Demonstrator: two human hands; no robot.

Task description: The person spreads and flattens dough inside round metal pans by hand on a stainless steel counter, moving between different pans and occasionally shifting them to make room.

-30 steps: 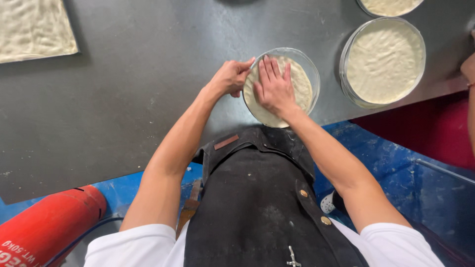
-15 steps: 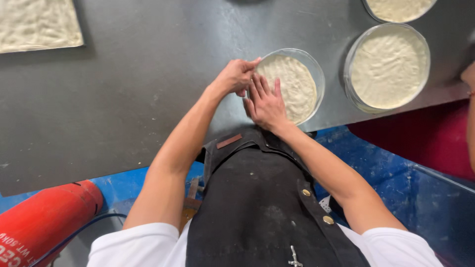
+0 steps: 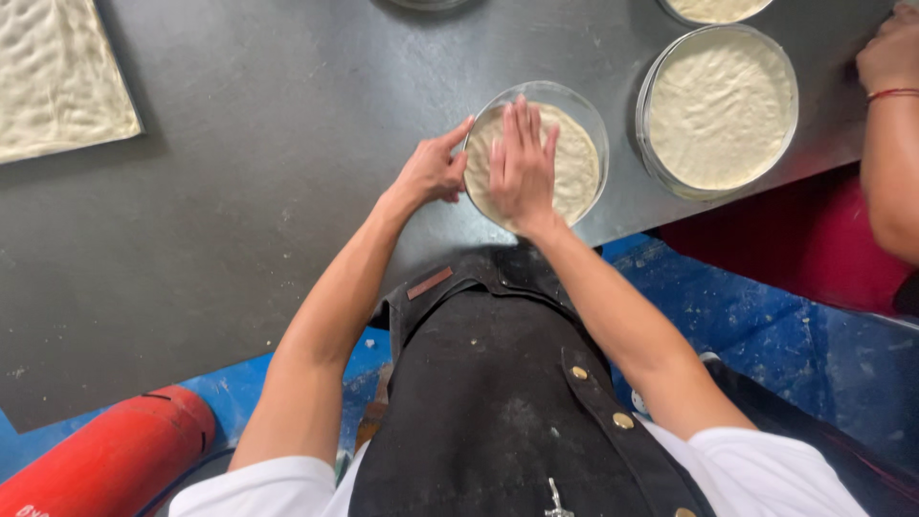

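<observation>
- Dough round [image 3: 574, 163] lies flat in a small round pan [image 3: 595, 115] at the near edge of the dark grey worktop [image 3: 268, 211], right in front of your apron [image 3: 498, 412].
- Your right hand [image 3: 522, 168] lies palm down on the dough, fingers straight and close together, gripping nothing.
- Your left hand [image 3: 433, 172] rests on the worktop against the pan's left rim; its forefinger reaches along the rim and the other fingers are curled loosely, closed on nothing that you can see.
- Just beside your pan, toward the right edge of the worktop, stands a larger round pan [image 3: 649, 134] filled with a pale sheet of dough; the two rims are near but apart.
- At the far edge, a third pan of dough [image 3: 713, 8] is cut off by the frame.
- At the far left corner lies a flat, dimpled slab of dough [image 3: 57, 77], well apart from your hands.
- Another person's hand [image 3: 890, 57], with a red band at the wrist, rests at the right edge of the worktop.
- Worktop surface is matt, scuffed and dusted with flour specks.
- Below it you see a blue floor [image 3: 785, 335], streaked white, and a red cylinder [image 3: 115, 460] lying by your left side.
</observation>
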